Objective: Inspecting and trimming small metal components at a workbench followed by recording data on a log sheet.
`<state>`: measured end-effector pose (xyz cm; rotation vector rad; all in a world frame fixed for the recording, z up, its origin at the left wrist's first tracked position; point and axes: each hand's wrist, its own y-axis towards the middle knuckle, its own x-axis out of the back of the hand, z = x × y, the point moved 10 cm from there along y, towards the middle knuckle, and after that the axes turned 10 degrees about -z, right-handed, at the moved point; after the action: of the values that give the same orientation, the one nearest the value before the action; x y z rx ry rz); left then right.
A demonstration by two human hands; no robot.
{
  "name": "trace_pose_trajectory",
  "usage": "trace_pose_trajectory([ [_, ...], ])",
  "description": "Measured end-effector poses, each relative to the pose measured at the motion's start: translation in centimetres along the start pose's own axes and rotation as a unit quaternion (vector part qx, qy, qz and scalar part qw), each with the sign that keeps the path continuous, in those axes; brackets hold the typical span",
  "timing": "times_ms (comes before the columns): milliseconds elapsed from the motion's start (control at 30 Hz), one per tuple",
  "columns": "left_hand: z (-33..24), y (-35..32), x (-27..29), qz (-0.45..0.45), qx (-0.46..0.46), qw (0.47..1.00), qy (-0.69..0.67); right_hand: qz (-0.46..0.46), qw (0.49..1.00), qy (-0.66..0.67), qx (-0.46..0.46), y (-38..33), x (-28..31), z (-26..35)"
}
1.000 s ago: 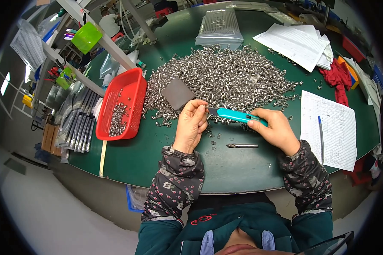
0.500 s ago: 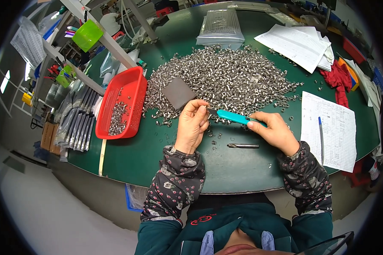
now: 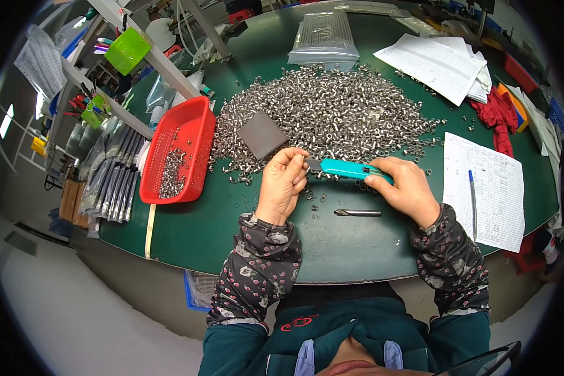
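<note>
My right hand (image 3: pixel 407 188) is closed round a teal utility knife (image 3: pixel 348 168), held nearly level with its blade pointing left. The blade tip meets the fingertips of my left hand (image 3: pixel 282 185), which pinch a small metal ring (image 3: pixel 302 157), mostly covered by the fingers. Just behind the hands spreads a large heap of small metal rings (image 3: pixel 338 113). A flat dark grey square block (image 3: pixel 262 135) rests on the heap's near left part. On the table in front of the hands lies a fluted metal drill bit (image 3: pixel 357 213), with several loose rings near it.
A red plastic basket (image 3: pixel 199 144) with some rings stands at the left. To the right lie a printed sheet (image 3: pixel 498 207) and a blue pen (image 3: pixel 472 200). Farther back are papers (image 3: pixel 426 66), a red cloth (image 3: pixel 498 119) and a bagged stack (image 3: pixel 324 41) on the green table (image 3: pixel 257 244).
My right hand has shifted slightly up and tilted the knife a little closer to level. My left hand stays almost in place, still pinching.
</note>
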<state>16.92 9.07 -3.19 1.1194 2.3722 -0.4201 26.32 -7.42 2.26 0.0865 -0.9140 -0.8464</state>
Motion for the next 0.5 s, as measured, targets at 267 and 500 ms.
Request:
trace_pose_trajectory([
  [267, 0.3, -0.1, -0.1, -0.002, 0.024, 0.999, 0.022, -0.022, 0.999, -0.042, 0.024, 0.0, 0.6, 0.2],
  [500, 0.7, 0.1, 0.2, 0.001, 0.051, 0.998, 0.041, -0.063, 0.991, -0.084, 0.081, 0.0, 1.2, 1.1],
])
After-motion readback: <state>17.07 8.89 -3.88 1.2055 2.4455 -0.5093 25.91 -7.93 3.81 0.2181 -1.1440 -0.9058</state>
